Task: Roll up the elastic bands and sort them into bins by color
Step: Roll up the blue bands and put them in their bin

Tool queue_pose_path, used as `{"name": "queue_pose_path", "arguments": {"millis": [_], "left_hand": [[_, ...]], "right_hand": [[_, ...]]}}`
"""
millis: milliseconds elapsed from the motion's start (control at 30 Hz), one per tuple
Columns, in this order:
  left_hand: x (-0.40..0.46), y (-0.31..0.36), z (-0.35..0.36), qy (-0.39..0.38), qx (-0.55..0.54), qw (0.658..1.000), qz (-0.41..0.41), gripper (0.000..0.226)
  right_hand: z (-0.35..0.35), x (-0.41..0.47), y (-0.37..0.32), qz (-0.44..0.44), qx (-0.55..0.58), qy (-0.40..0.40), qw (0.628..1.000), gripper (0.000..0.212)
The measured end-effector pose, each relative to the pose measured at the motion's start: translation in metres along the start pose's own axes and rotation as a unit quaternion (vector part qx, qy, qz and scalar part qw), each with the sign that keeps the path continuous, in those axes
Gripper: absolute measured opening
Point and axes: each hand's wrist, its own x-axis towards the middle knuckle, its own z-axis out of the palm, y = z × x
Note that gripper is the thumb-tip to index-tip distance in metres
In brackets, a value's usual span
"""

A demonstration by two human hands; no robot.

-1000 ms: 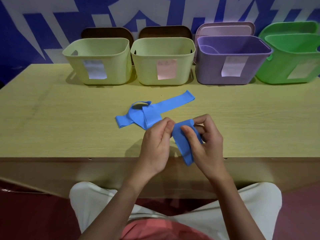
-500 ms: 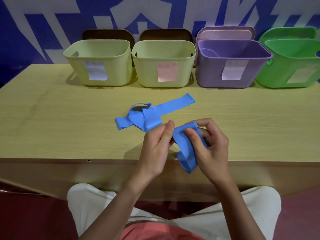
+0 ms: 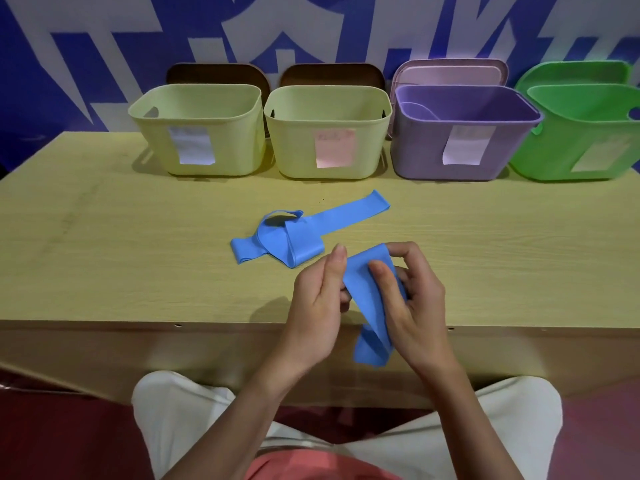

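Over the near edge of the desk (image 3: 104, 258): both hands work one blue elastic band (image 3: 372, 306) in the air.
Held band: a flat blue strip, its upper part wrapped across the right hand's fingers, its lower end hanging below the desk's front edge.
Right hand (image 3: 412, 299): grip pinching the held band, thumb pressed on its front face, fingers curled behind it.
Left hand (image 3: 318, 306): fingers curled, grip pinching the band's left edge just beside the right thumb; the exact contact is hidden behind the fingers.
Second band (image 3: 304, 233): blue, lying loose and partly folded on the desk just beyond the hands, one tail reaching toward the bins.
Bins: four in a row along the far edge, left yellow bin (image 3: 197, 129), middle yellow bin (image 3: 329, 133), purple bin (image 3: 464, 133), green bin (image 3: 581, 133), each with a paper label on its front.
Purple bin's contents: a pale curved shape shows inside; what it is cannot be told.
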Motion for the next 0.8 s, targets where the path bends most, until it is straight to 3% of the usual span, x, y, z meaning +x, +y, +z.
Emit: {"name": "queue_pose_path", "arguments": {"millis": [200, 333, 500, 667, 800], "left_hand": [[0.002, 0.011, 0.000, -0.021, -0.109, 0.991, -0.080, 0.055], [0.004, 0.011, -0.003, -0.046, -0.079, 0.991, -0.099, 0.048], [0.002, 0.001, -0.007, -0.039, 0.049, 0.998, 0.004, 0.057], [0.002, -0.006, -0.011, -0.018, 0.205, 0.967, 0.148, 0.036], [0.003, -0.005, -0.008, 0.031, 0.200, 0.969, 0.143, 0.043]], "right_hand": [[0.000, 0.000, -0.004, 0.000, 0.041, -0.004, 0.999, 0.010], [0.000, 0.000, -0.003, 0.005, 0.045, 0.014, 0.999, 0.010], [0.000, -0.001, -0.001, 0.020, 0.075, 0.021, 0.997, 0.008], [0.002, -0.001, 0.002, 0.026, 0.065, 0.001, 0.998, 0.011], [0.003, 0.000, 0.003, 0.034, 0.066, -0.006, 0.997, 0.004]]}}
